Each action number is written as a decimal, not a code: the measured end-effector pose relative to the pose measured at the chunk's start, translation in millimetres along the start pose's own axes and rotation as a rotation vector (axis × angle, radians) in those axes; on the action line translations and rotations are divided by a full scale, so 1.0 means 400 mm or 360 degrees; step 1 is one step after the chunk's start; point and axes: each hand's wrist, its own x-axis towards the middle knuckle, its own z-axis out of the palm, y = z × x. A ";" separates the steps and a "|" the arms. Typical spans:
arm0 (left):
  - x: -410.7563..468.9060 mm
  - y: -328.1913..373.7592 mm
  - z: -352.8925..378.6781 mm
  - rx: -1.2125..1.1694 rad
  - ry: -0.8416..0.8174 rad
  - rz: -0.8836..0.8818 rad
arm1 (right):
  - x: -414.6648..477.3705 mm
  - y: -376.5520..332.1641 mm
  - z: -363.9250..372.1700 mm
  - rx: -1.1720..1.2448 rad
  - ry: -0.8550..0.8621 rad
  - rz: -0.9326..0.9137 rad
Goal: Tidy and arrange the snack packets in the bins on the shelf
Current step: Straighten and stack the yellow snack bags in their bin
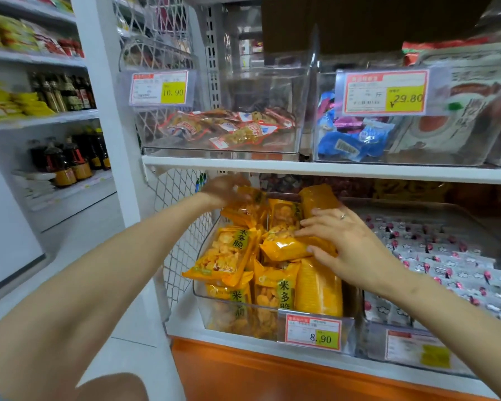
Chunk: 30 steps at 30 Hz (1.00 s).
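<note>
The yellow packets [226,253] fill the clear bin [198,293] on the lower shelf [185,325], most standing in rows, while a crosswise packet [284,250] lies on top mid-bin. Our right hand [344,244] rests on it, fingers [304,231] spread and fairly straight. Our left hand [223,189] reaches the rear packets, too blurred for us to tell whether it grips. We judge it best to stand the stray one upright, label forward, then press the rows back evenly so nothing overhangs the rim.
</note>
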 end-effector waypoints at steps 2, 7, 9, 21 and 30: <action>-0.008 -0.007 -0.011 0.0043 -0.0347 0.0054 | 0.001 -0.005 0.002 -0.0036 -0.0005 0.0000; -0.005 -0.028 0.003 0.0404 -0.0452 0.0013 | 0.005 0.004 0.000 -0.0112 -0.0044 -0.0007; -0.012 -0.026 0.009 0.0426 -0.0463 0.0022 | 0.005 0.013 -0.009 -0.0097 -0.0059 0.0069; -0.273 0.023 -0.129 -0.0038 -0.1033 0.0283 | 0.002 0.029 -0.023 -0.0015 -0.0275 0.0217; -0.298 0.024 -0.057 0.0585 -0.0559 0.0356 | 0.044 -0.016 -0.008 -0.0099 -0.0415 0.0281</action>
